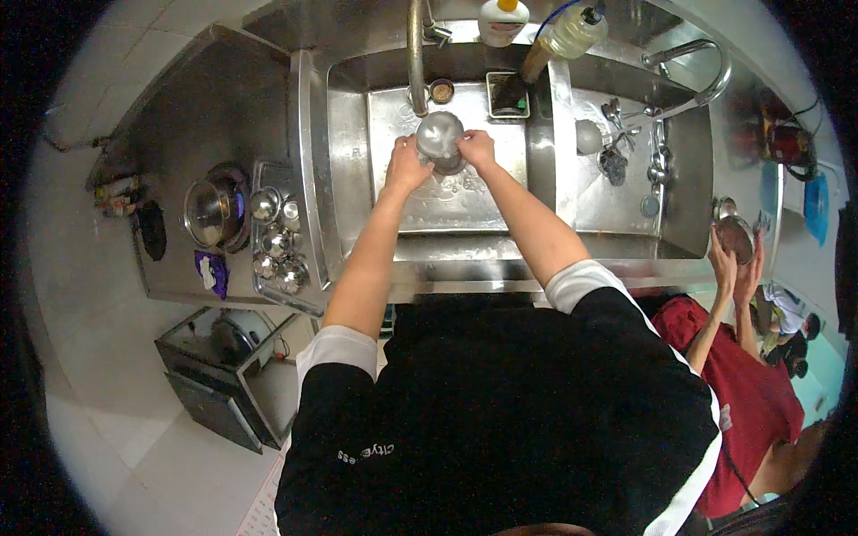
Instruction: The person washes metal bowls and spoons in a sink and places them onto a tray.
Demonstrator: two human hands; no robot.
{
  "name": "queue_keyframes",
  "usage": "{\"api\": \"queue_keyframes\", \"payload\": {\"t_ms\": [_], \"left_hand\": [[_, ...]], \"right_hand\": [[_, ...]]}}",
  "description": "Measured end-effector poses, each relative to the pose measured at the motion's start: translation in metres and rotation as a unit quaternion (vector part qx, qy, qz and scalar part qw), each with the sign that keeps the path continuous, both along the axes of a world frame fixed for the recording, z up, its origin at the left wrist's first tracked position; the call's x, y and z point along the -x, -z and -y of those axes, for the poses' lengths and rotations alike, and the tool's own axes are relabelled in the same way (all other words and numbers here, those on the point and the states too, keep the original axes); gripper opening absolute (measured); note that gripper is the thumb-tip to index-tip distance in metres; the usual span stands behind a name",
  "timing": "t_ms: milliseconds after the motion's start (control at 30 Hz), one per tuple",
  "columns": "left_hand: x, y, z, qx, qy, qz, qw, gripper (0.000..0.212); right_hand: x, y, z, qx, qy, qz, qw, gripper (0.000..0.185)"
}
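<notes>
Both of my hands are over the larger sink basin [462, 214], close beneath the tip of a curved faucet [417, 67]. Between them is a small round metal bowl [440, 134], wet and shiny. My left hand [409, 167] grips its left lower rim, and my right hand [477, 149] pinches the right edge with thumb and fingers. A darker rounded surface shows just under the bowl; whether it is a second bowl or a reflection I cannot tell. Water beads and ripples mark the basin floor around it.
A metal tray [288, 298] of several shiny bowls and a glass-lidded pot [204, 214] stand left. The right basin holds spoons [611, 110] and a steel-wool scourer [613, 166]. Bottles [503, 23] line the back ledge. Right, another person's hands [724, 268] hold a metal bowl [735, 239].
</notes>
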State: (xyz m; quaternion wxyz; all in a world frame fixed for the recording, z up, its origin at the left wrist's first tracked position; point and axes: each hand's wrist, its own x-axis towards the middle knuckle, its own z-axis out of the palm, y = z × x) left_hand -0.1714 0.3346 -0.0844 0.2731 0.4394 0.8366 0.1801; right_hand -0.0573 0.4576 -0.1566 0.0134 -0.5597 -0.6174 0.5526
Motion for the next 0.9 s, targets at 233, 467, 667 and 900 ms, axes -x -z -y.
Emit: {"api": "queue_keyframes", "payload": {"t_ms": [233, 467, 667, 900], "left_hand": [[-0.019, -0.02, -0.008, -0.016, 0.123, -0.217, 0.968, 0.046], [-0.015, -0.009, -0.025, -0.038, 0.098, -0.067, 0.992, 0.023], [0.009, -0.012, -0.055, -0.177, -0.189, 0.408, 0.875, 0.019], [0.023, -0.02, -0.062, -0.223, -0.437, 0.462, 0.739, 0.04]], "right_hand": [[0.001, 0.021, -0.008, -0.054, -0.022, -0.031, 0.998, 0.027], [-0.002, -0.014, -0.021, 0.137, 0.001, -0.127, 0.982, 0.038], [0.001, -0.065, -0.021, 0.256, 0.125, -0.323, 0.902, 0.045], [0.039, -0.081, -0.01, 0.265, 0.231, -0.395, 0.849, 0.035]]}}
